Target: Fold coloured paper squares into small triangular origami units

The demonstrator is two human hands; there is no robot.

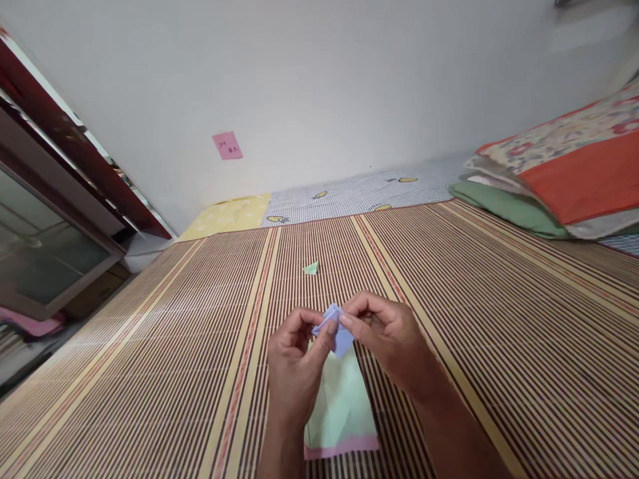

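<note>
Between my two hands is a small folded piece of blue-violet paper (344, 342), held up over the mat. My left hand (299, 352) pinches its left side with thumb and fingertips. On the upper right edge, my right hand (382, 326) grips the paper between thumb and forefinger. Below them lies a pale green sheet of paper (344, 406) with a pink strip along its near edge; my left hand and the blue paper cover part of it. Farther off, a small folded green paper piece (311, 268) rests on the mat.
A striped bamboo mat (200, 319) covers the bed. Folded bedding (564, 173) is stacked at the right. Behind stands a white wall (319, 86) with a pink note (227, 146) on it. A glass-fronted cabinet (44, 233) is at the left.
</note>
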